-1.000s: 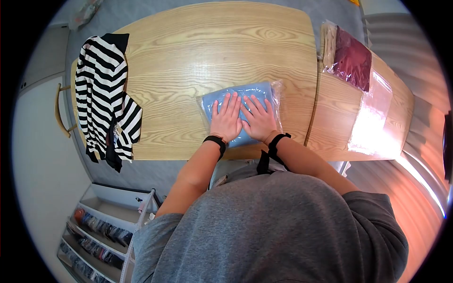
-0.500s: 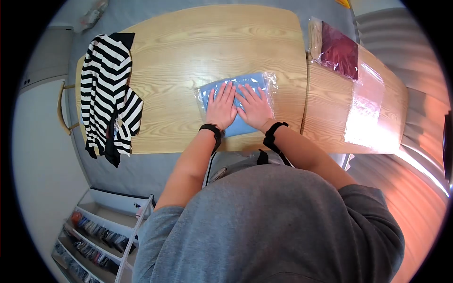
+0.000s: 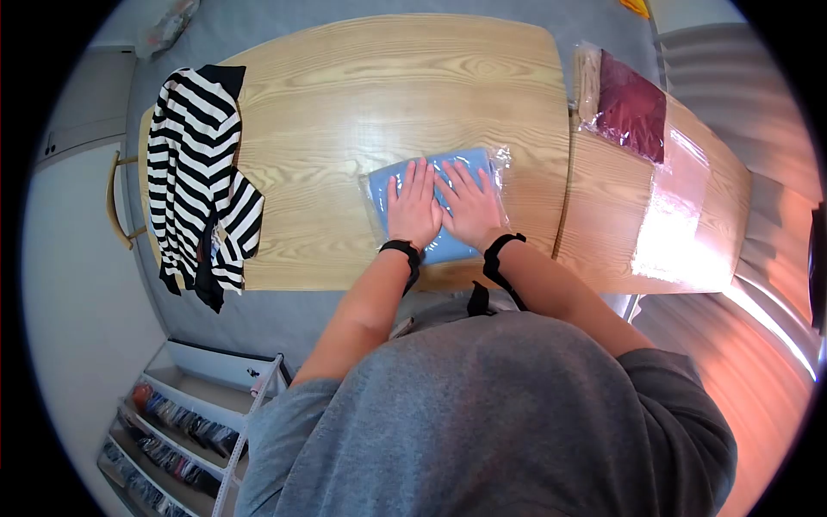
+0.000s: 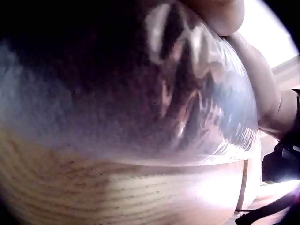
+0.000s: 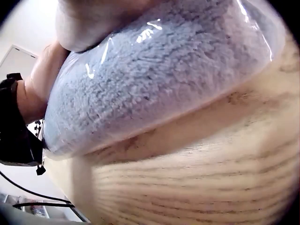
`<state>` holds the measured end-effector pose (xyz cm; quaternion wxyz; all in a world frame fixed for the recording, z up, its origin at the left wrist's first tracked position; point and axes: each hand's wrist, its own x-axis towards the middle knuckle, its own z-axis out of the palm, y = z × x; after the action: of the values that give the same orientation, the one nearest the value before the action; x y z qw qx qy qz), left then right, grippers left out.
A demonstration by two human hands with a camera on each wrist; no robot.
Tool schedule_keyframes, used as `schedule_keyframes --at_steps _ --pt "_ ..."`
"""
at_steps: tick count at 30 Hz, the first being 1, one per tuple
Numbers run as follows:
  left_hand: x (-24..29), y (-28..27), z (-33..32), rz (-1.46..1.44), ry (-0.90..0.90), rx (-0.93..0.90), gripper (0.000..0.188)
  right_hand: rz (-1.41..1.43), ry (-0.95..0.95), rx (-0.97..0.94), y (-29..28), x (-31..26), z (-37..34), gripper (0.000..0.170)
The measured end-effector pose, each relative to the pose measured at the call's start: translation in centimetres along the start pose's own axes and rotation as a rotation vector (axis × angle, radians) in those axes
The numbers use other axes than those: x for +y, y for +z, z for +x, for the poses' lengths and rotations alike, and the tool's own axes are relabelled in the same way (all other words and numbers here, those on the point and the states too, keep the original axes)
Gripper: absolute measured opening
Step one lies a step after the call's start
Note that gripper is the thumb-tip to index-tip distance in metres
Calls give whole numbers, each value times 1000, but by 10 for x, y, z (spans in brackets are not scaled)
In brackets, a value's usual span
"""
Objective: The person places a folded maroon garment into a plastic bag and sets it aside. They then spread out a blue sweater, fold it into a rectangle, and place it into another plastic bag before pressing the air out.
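A folded light-blue fabric item in a clear plastic bag point(image 3: 448, 248) lies near the table's front edge. My left hand point(image 3: 413, 209) and right hand point(image 3: 471, 207) press flat on it side by side, fingers straight and pointing away from me, thumbs close together. Both wrist views show the bag from its side: in the right wrist view the fluffy blue fabric point(image 5: 140, 79) shows through shiny plastic, and in the left wrist view the plastic point(image 4: 206, 103) is creased and partly dark.
A black-and-white striped garment point(image 3: 185, 164) lies at the wooden table's point(image 3: 345, 112) left end. On the right-hand table are a dark red bagged item point(image 3: 631, 108), a beige one point(image 3: 589, 86) beside it and a shiny clear sheet point(image 3: 676, 211). Shelves point(image 3: 189, 414) stand at lower left.
Both hands stay flat on the blue bag, with only slight shifts of the fingers. The head view has moved a little, so the whole scene sits slightly differently.
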<state>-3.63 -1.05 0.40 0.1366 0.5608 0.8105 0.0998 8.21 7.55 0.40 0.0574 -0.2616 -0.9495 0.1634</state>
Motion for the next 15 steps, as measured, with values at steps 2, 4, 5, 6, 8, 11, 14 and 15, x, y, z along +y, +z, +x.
schedule_keyframes --at_steps 2,4,5,6,8,11,14,15 --pt "-3 5 1 -15 -2 -14 63 -12 7 -3 0 -1 0 50" --pt "-5 9 2 -40 -6 -26 64 -8 13 -11 1 0 0 50" --pt "-6 10 2 -44 0 -20 65 -9 9 -5 3 1 1 49" --pt "-6 11 1 -49 3 -16 66 -7 11 -19 4 1 0 49" --pt "-7 15 -1 -49 3 -15 66 14 1 -4 7 2 -1 52" --pt "-8 14 0 -52 13 -1 66 17 4 -7 7 3 -1 52" --pt "-7 12 1 -48 14 2 65 7 0 7 5 1 -2 52" --pt "-6 12 2 -35 10 -3 65 -3 2 17 5 2 -1 52"
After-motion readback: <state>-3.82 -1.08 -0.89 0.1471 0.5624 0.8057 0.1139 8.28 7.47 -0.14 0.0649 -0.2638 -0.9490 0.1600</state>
